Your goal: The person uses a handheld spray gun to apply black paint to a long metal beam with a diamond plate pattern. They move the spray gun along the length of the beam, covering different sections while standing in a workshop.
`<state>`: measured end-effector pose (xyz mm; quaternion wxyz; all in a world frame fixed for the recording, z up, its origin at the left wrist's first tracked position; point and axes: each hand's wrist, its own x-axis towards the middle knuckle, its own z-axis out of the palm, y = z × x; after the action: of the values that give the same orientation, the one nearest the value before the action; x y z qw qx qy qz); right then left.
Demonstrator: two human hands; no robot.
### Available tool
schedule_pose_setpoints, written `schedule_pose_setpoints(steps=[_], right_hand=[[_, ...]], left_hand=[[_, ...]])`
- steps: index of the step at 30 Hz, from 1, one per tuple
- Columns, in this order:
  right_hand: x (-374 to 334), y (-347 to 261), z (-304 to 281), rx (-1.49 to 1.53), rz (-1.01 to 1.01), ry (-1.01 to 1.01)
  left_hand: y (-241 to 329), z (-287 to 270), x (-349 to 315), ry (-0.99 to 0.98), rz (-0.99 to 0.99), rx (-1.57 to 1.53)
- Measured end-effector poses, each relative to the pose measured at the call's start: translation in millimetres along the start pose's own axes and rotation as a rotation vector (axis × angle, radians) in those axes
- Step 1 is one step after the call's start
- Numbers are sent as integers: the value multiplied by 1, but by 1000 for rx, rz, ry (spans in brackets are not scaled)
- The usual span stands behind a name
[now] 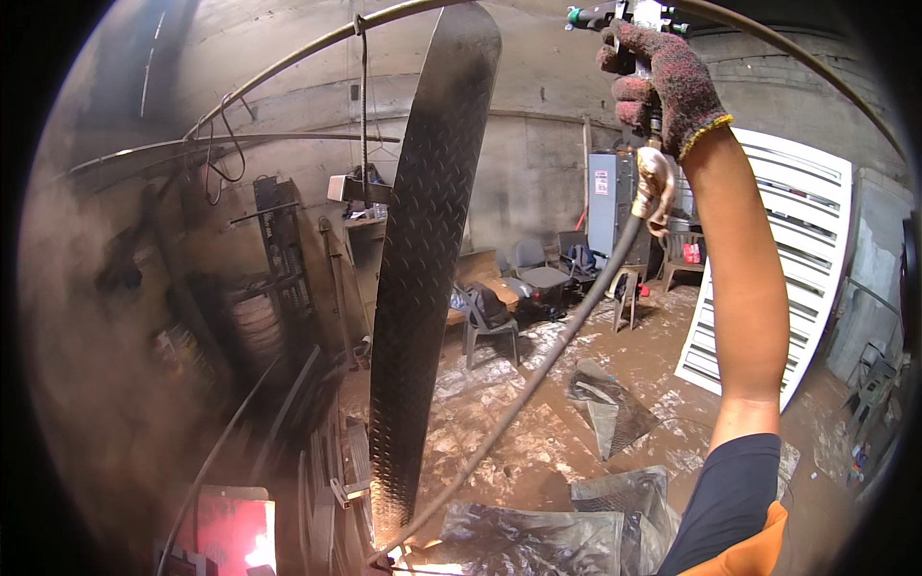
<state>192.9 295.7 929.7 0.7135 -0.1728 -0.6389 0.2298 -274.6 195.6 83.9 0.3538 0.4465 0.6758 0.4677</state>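
A: While the right arm is raised high, what is held in the right hand (pixel 658 82)?

B: A spray gun (pixel 629 16) with a green knob and metal body is gripped in the hand, which is covered by a dark red speckled knit glove with a yellow cuff. The grip is closed tightly around the gun's handle near the top edge of the view. A brass fitting (pixel 653 187) is seen just below the wrist, and from it a long dark hose (pixel 538 370) is run down diagonally toward the lower left.

A: What is placed near the gun?

B: A tall, narrow, dark steel tread plate with a raised diamond pattern (pixel 423 259) is hung upright to the left of the hand, well apart from the gun's nozzle. Its upper end is level with a curved thin metal rod (pixel 288 62) arching overhead, and its lower end is reached near the floor.

A: And the left hand?

B: It is not seen anywhere in the view.

A: What else is shown?

B: A muddy brown floor (pixel 538 451) covered with crumpled plastic sheeting (pixel 538 538) is seen below. Grey plastic chairs (pixel 490 322) are set further back, a white louvred panel (pixel 788 259) is leaned at the right, and dark metal racks (pixel 279 250) are stood at the left.
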Motion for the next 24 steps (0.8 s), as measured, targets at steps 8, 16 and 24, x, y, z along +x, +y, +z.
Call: schedule_pose_setpoints(steps=[8, 16, 24], right_hand=[[-17, 30, -47, -92, 332, -218], [41, 39, -123, 53, 172, -262], [36, 58, -133, 2, 219, -397]], left_hand=[[29, 50, -13, 106, -61, -13], [50, 117, -18, 135, -91, -99], [89, 141, -50, 190, -111, -103]])
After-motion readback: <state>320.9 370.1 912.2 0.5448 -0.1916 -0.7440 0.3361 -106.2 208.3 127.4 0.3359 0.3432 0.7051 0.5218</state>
